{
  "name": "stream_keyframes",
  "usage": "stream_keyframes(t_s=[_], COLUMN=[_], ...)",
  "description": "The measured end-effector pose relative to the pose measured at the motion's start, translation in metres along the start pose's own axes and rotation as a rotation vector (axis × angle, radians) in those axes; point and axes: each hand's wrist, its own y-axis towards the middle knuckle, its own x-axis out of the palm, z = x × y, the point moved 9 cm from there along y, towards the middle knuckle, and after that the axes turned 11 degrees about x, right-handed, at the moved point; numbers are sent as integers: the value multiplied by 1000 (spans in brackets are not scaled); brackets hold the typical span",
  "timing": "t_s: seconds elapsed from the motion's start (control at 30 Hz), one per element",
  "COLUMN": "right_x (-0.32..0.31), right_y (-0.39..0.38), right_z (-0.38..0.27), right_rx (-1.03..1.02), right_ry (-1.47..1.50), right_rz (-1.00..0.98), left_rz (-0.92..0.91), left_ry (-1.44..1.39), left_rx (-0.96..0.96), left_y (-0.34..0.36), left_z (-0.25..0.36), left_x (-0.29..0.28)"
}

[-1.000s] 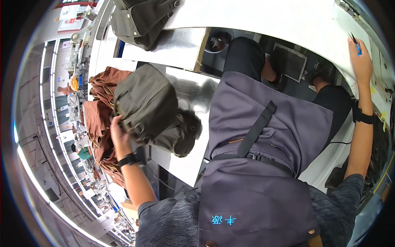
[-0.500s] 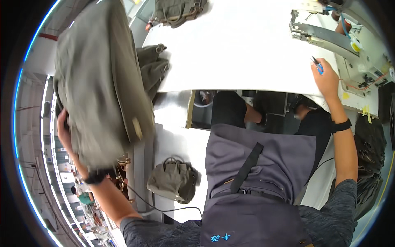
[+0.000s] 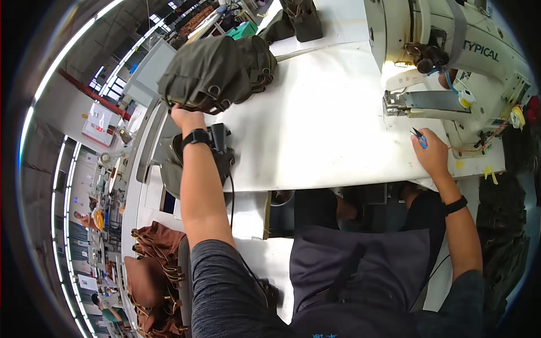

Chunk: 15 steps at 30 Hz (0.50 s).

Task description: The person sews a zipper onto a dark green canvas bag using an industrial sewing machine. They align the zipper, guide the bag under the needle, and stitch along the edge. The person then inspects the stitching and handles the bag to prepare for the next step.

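Olive canvas bag (image 3: 217,73) gripped at the far left of the white sewing table (image 3: 321,124).

It is clasped at its lower edge by the left hand (image 3: 186,117), resting where the sewing machine (image 3: 451,62) is left unobstructed; blue thread snips (image 3: 418,137) are pinched in the right hand (image 3: 433,155), kept ready beside the needle arm.

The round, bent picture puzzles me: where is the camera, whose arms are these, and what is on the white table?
The camera sits on a person's head and looks down, so both arms are that person's own; the wide lens bends straight edges. The left hand grips an olive-green bag at the far left of the white table. The right hand rests near the table's front edge and holds small blue snips. A white sewing machine stands on the right. More green bags lie further back, and brown bags are piled low on the left.
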Motion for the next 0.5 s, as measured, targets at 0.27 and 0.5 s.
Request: stream_keyframes(t_s=[0.27,0.5], right_x=[2,3], right_y=[1,-1], right_z=[0,0], right_rx=[8,-17], right_ry=[-7,24], right_rz=[2,8], left_rz=[541,115], left_ry=[384,475], left_rx=[-105,-436], left_y=[-34,-79], left_z=[-61,-27], left_x=[-100,-41])
